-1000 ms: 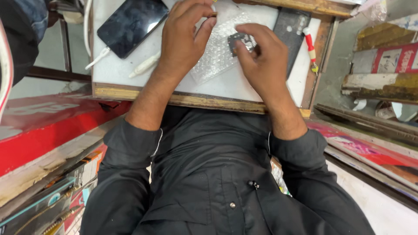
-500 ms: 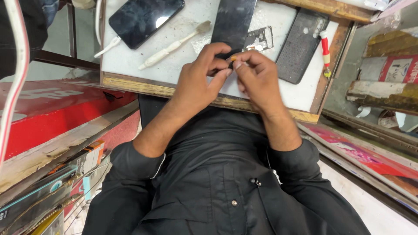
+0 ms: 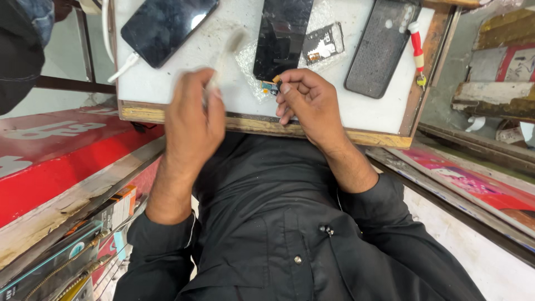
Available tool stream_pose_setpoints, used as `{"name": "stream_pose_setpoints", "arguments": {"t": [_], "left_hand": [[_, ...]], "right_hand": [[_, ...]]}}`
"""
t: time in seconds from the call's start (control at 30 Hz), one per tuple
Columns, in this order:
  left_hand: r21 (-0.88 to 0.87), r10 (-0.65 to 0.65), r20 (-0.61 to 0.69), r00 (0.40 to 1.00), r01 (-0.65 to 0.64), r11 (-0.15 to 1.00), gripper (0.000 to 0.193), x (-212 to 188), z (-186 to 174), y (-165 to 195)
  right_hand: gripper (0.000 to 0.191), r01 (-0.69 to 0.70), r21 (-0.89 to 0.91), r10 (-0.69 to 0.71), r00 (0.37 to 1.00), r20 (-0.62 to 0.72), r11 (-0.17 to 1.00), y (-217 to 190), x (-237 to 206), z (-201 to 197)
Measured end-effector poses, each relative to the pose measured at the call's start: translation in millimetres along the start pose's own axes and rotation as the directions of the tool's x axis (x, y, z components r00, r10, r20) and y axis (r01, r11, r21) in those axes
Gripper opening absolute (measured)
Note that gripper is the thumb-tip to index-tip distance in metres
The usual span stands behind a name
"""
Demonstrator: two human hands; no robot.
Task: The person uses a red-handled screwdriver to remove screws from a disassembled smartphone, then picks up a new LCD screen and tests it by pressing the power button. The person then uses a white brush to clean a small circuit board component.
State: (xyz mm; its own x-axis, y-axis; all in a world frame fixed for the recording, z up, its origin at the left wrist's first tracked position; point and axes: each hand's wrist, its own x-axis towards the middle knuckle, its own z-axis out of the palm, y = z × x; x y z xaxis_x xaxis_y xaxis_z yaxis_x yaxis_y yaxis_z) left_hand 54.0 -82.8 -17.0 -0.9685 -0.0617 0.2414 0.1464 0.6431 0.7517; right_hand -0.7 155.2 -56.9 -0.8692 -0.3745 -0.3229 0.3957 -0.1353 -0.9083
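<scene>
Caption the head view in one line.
Left hand lifts a blurred white brush; right hand pinches a small connector part.

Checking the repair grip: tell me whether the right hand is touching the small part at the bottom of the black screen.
Touching. The head view shows the right hand pinching the small part between thumb and fingertips, at the black screen's lower edge.

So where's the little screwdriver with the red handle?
In the head view, the red-handled screwdriver lies at the right edge of the white work board, just right of the dark phone back cover, beyond the right hand.
</scene>
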Motion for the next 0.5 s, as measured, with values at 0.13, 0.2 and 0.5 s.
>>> {"name": "stream_pose_setpoints", "arguments": {"t": [0.13,0.2,0.5], "left_hand": [[0.017,-0.058,0.204,0.977,0.056,0.998,0.019,-9,8,11],[0.08,-0.063,0.197,0.978,0.048,0.996,0.019,-8,10,13],[0.231,0.103,0.118,0.988,-0.128,0.964,0.025,-5,28,21]], "right_hand": [[0.02,0.049,0.073,-0.049,0.999,-0.002,0.996,7,4,-3],[0.02,0.054,0.084,-0.054,0.999,-0.001,0.995,10,4,-5],[0.025,0.021,0.235,-0.035,0.998,0.058,0.972,10,7,-18]]}}
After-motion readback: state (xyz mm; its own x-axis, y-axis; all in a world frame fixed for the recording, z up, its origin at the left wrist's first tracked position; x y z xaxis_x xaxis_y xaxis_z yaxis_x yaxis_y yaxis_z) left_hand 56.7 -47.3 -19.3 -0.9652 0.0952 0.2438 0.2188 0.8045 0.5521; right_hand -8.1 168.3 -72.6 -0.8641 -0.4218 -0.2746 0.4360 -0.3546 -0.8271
